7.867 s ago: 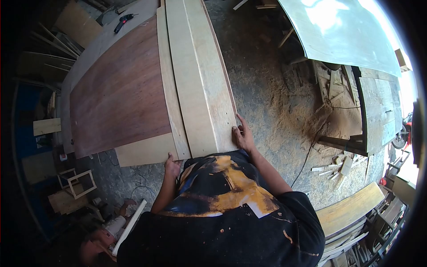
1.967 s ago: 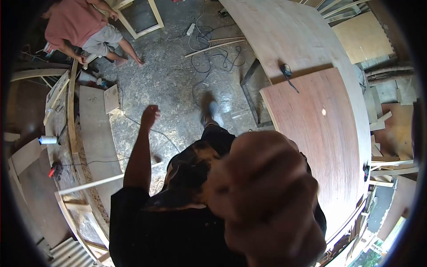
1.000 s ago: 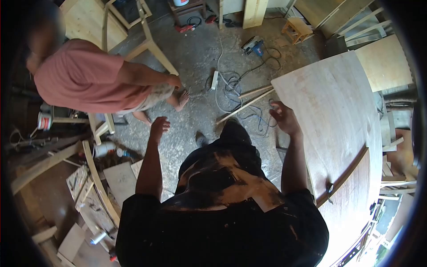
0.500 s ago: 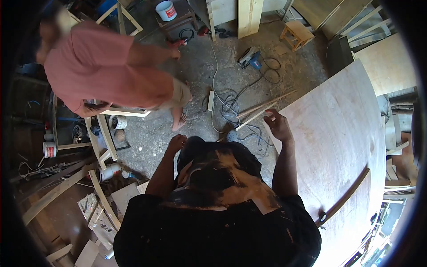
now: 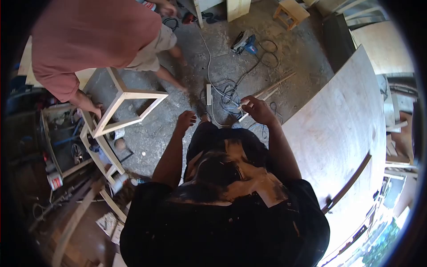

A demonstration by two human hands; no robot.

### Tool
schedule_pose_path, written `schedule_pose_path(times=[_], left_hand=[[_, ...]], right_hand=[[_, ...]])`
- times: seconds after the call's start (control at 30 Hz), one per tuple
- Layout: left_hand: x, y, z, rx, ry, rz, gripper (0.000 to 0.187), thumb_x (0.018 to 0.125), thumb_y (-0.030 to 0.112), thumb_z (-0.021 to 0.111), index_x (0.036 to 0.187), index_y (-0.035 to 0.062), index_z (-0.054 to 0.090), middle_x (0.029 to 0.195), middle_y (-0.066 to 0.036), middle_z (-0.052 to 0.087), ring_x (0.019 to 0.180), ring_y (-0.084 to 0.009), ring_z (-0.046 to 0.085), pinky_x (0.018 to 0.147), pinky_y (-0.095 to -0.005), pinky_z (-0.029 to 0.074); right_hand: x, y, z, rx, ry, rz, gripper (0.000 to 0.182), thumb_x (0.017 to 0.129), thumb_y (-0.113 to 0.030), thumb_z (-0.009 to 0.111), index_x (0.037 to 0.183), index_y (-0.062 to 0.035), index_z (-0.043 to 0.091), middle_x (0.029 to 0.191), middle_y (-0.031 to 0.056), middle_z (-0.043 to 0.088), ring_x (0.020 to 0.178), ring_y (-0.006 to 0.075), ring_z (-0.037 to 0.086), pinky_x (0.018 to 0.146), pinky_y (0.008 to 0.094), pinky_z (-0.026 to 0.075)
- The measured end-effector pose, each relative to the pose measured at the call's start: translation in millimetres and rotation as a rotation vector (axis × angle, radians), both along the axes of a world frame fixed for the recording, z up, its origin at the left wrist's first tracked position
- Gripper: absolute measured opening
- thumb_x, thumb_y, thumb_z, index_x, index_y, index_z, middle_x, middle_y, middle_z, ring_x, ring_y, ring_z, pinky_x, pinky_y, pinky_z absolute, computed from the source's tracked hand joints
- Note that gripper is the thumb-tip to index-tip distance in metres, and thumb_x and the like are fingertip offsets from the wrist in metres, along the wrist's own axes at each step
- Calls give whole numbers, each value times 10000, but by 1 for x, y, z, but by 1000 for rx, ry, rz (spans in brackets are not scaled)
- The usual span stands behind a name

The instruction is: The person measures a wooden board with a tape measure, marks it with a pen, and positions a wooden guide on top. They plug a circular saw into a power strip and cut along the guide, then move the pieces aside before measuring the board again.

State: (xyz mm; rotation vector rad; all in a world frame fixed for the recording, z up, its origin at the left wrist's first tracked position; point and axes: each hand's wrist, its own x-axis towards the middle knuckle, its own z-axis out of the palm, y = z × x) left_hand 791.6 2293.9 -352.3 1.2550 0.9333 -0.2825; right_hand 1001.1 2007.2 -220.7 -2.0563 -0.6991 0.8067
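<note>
My left hand [image 5: 186, 121] hangs over the concrete floor [image 5: 153, 133] in front of my body, fingers loosely bent and apart, with nothing in it. On the other side, my right hand [image 5: 259, 111] is also raised, its fingers half curled and empty. It overlaps the ends of thin wooden strips [image 5: 278, 84] on the floor in this view. A large plywood sheet [image 5: 333, 120] lies to the right of that arm. Ahead on the left, a co-worker in a red shirt [image 5: 98, 35] has a hand at a wooden frame [image 5: 141, 95].
A blue circular saw [image 5: 245, 43] and coiled cables [image 5: 229, 94] lie on the floor ahead. A small wooden stool [image 5: 291, 14] stands farther back. More wooden framing [image 5: 106, 153] is at the left. A curved wooden strip [image 5: 351, 182] rests on the plywood.
Both my hands have moved forward and nearer each other. The co-worker has turned and shifted, and the wooden frame by their hand now shows much more.
</note>
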Motion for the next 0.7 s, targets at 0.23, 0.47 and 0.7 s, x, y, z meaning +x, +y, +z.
schedule_pose_path(times=[0.23, 0.47, 0.7], left_hand=[[32, 25, -98, -36, 69, -221, 249, 928, 307, 541, 945, 66, 604, 826, -61, 632, 725, -159, 611, 654, -307, 484], [40, -40, -231, -439, 106, 311, 263, 946, 275, 548, 1069, 43, 566, 836, -51, 620, 699, -146, 612, 584, -270, 478], [28, -98, -300, -389, 395, 274, 109, 928, 151, 579, 971, 51, 576, 795, -40, 593, 714, -109, 571, 642, -258, 471]], right_hand=[[11, 104, -120, 62, 589, -320, 213, 877, -149, 600, 1058, -39, 621, 729, 45, 633, 610, 111, 601, 533, 262, 466], [-3, 134, -442, -170, 709, -32, 209, 861, -97, 592, 1050, -10, 607, 745, 75, 653, 614, 143, 624, 545, 279, 497], [22, 184, -776, -811, 212, 352, 573, 799, -183, 529, 1317, 34, 415, 1216, 233, 577, 1069, 358, 609, 917, 433, 486]])
